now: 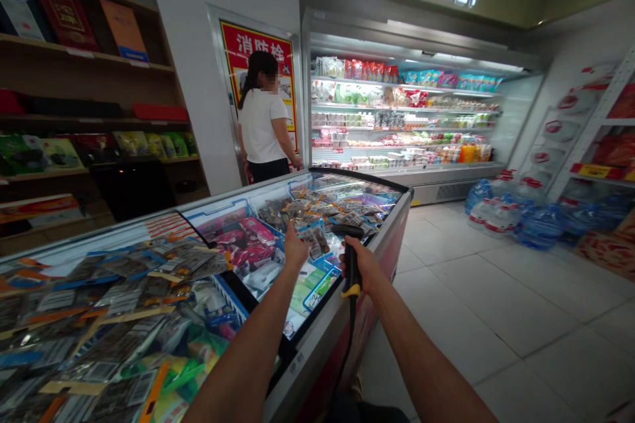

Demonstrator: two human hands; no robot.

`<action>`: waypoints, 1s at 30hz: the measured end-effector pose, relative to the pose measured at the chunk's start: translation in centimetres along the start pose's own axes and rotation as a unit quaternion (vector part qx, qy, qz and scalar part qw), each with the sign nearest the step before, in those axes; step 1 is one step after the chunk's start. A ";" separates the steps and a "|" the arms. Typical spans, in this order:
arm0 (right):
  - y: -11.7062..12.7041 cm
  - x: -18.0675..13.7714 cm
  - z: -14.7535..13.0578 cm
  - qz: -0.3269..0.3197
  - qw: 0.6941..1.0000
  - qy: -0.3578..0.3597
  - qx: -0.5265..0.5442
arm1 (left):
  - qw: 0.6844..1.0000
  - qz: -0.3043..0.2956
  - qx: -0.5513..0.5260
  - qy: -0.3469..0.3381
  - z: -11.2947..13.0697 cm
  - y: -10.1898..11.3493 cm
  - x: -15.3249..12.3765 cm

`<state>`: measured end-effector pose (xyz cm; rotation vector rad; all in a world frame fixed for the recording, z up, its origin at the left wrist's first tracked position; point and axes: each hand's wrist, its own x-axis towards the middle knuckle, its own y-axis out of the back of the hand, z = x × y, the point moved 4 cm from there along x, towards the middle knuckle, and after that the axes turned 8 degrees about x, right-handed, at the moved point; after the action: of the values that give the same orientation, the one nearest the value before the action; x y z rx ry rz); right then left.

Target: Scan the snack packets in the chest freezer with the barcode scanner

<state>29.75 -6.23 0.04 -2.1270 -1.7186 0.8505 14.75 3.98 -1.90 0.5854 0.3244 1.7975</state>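
My right hand grips the black and yellow handle of a corded barcode scanner. The scanner's head points left over the freezer, and its cable hangs down by the freezer's side. My left hand reaches over the freezer with its index finger pointing forward and the other fingers curled. A dark snack packet with a blue top is right beside it; I cannot tell whether the fingers hold it. Pink packets lie left of my left hand, and green and white packs lie below it.
Many dark packets cover the near left of the chest freezer. A person in a white top stands behind it. Beyond are a lit dairy fridge, water bottles on the tiled floor and wooden shelves at left.
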 end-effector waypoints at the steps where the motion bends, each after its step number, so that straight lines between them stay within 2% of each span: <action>1: -0.5 -0.1 0.1 -0.019 1.000 -0.002 -0.001 | 0.999 -0.009 -0.040 0.010 -0.5 0.3 0.4; 5: -2.6 -0.6 0.3 -0.077 0.997 -0.006 -0.017 | 0.988 -0.023 -0.153 0.024 -2.0 1.9 1.7; 10: -4.7 -1.2 0.9 -0.117 0.992 -0.023 -0.036 | 0.980 -0.006 -0.197 0.027 -2.6 4.0 2.5; 16: -5.7 -1.8 1.5 -0.148 0.988 -0.035 -0.040 | 0.983 -0.004 -0.183 0.017 -2.5 5.2 2.9; 21: -5.9 -1.9 1.8 -0.141 0.988 -0.051 -0.042 | 0.985 0.000 -0.175 0.012 -2.8 5.2 3.2; 25: -6.1 -1.6 1.8 -0.141 0.988 -0.037 -0.045 | 0.984 -0.005 -0.178 0.010 -2.9 5.6 3.1; 28: -6.3 -1.5 1.7 -0.139 0.989 -0.032 -0.044 | 0.991 0.009 -0.136 0.015 -3.0 7.2 3.1; 30: -6.5 -1.5 1.7 -0.133 0.990 -0.034 -0.038 | 0.995 0.030 -0.097 0.022 -3.3 9.2 3.3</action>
<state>23.39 -6.25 2.74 -1.8751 -2.0419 0.7990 4.80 4.62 0.72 0.4224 0.1617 1.8758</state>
